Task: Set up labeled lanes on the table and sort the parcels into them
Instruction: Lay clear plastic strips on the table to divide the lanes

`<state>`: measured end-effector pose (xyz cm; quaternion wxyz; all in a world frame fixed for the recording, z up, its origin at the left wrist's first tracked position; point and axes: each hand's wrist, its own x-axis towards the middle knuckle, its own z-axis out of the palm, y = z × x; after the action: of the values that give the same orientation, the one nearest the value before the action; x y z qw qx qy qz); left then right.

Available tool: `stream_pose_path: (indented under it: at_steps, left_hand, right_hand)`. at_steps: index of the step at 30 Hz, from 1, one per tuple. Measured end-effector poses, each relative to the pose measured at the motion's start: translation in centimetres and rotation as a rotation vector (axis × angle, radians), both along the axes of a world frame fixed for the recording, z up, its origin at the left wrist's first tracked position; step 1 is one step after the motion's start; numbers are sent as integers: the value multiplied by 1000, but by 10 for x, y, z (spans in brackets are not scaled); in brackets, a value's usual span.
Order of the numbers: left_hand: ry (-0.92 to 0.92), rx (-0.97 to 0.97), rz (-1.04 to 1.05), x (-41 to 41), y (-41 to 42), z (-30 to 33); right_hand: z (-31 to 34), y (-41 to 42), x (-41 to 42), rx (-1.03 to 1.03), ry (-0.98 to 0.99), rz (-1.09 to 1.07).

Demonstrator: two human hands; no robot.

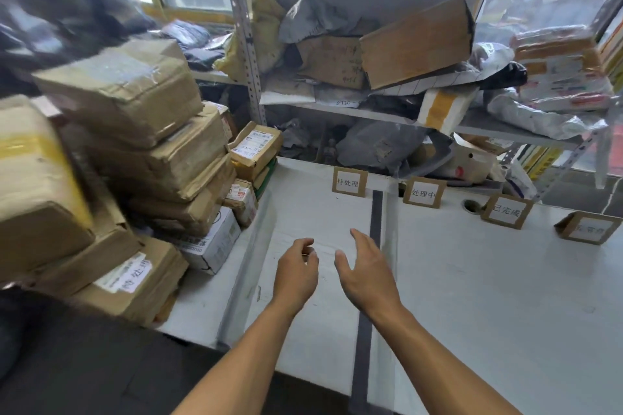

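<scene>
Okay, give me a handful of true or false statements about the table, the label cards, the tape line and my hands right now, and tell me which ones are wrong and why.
1. Four small brown cardboard label cards stand along the far edge of the white table. True.
2. The left hand grips a brown parcel. False: both it and the right hand are empty, hovering over the table.
3. A dark grey tape strip runs down the table, starting between the two leftmost cards. True.
4. The stacked brown cardboard parcels sit right of the tape. False: they are piled at the left end, beyond a pale raised divider.
5. Parcels already lie in the lanes. False: none there.
</scene>
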<state>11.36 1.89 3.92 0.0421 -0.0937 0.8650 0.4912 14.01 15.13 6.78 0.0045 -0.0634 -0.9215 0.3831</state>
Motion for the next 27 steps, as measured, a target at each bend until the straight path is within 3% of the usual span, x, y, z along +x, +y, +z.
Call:
stream_pose_path:
  at_steps: [3,6,9,12,14,22,27]
  left_hand:
    - [138,-54,76,-15,-37,12]
    - [187,-226,150,-33,-76,8]
    - [-42,-313,98,-46,-110,-8]
    - [-320,-133,-61,-49,-133,-25]
    - [-381,-21,-147,-45,-141,-30]
    - [-256,-214,-242,-41,-145,-20]
    - [-198,-242,-135,-43,-143,-15]
  right_hand:
    - [1,-39,-19,-30,-46,92]
    - [-6,-78,-43,-44,-109,151]
    - [-23,-112,-66,-105,-221,150]
    - [-44,-138,-81,-167,-364,128]
    - [-57,-150,-87,-226,-449,137]
    - [-67,-172,-93,-313,-467,131]
    - [-64,-171,-96,-341,-500,109]
